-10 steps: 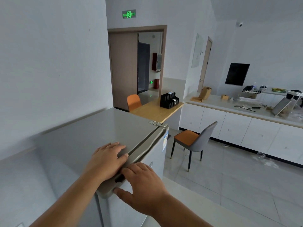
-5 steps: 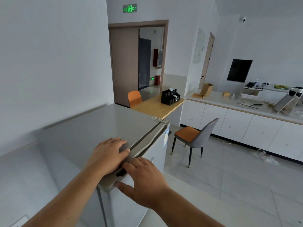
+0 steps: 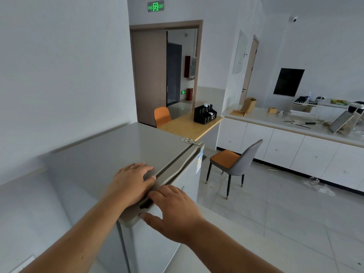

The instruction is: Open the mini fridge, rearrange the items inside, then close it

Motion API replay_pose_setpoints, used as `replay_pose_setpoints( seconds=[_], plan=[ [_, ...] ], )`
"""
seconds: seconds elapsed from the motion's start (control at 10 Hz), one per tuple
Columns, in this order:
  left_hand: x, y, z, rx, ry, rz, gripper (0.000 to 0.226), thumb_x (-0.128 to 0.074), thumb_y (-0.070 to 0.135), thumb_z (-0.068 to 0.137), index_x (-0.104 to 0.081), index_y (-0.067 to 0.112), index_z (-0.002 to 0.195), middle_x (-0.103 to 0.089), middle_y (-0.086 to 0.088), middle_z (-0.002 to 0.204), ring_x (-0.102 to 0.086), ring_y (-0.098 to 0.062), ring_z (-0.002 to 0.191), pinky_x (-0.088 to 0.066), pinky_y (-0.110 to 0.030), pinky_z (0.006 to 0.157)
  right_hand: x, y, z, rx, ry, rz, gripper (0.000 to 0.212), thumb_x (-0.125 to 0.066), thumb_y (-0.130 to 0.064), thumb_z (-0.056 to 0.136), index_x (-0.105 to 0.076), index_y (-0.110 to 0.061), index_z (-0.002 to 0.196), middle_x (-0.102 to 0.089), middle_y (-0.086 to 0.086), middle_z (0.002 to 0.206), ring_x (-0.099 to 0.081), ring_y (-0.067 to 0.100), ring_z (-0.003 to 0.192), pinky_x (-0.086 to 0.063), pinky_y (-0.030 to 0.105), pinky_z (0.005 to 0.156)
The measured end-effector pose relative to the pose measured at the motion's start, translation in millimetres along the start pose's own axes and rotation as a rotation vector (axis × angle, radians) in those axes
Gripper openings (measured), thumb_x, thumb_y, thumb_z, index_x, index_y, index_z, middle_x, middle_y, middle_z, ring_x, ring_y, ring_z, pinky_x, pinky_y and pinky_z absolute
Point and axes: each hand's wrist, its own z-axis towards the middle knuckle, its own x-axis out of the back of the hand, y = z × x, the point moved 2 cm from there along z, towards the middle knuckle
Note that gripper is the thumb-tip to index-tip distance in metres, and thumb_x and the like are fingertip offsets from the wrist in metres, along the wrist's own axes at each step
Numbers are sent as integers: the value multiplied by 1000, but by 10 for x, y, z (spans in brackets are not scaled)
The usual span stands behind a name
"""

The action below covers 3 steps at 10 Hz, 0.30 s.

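Observation:
A grey mini fridge (image 3: pixel 110 154) stands against the white wall on my left, its flat top filling the lower middle of the view. Its door (image 3: pixel 157 239) faces right and looks closed, so nothing inside shows. My left hand (image 3: pixel 130 182) lies flat on the top near the front corner, fingers together. My right hand (image 3: pixel 173 207) rests on the top edge of the door at the same corner, its fingers curled over the recessed handle groove and its thumb under the edge. The hinge (image 3: pixel 190 140) sits at the far corner.
A grey chair with an orange seat (image 3: pixel 234 164) stands on the tiled floor right of the fridge. A wooden desk (image 3: pixel 189 127) with a black organiser and an orange chair lies behind it. White counter cabinets (image 3: pixel 295 148) run along the right wall.
Both hands stay at the fridge's front corner. The view has shifted slightly, and the right fingers have slid a little further along the door's top edge.

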Motion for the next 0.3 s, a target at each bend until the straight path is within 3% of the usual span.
replay_pose_setpoints(
  seconds=[0.1, 0.3],
  plan=[
    [21, 57, -30, -33, 17, -18, 57, -46, 58, 101, -48, 34, 152, -49, 6, 160, -42, -20, 148, -36, -44, 119, 112, 100, -4, -22, 14, 9, 54, -43, -68, 100, -55, -31, 137, -56, -9, 137, -47, 13, 128, -44, 35, 107],
    [148, 469, -35, -151, 115, 36, 81, -28, 84, 90, -43, 36, 155, -46, 7, 162, -38, -18, 151, -37, -45, 119, 555, 380, -12, -132, 136, -110, 63, -29, -72, 101, -39, -36, 151, -44, -4, 158, -21, 19, 155, -9, 34, 122]
  ],
)
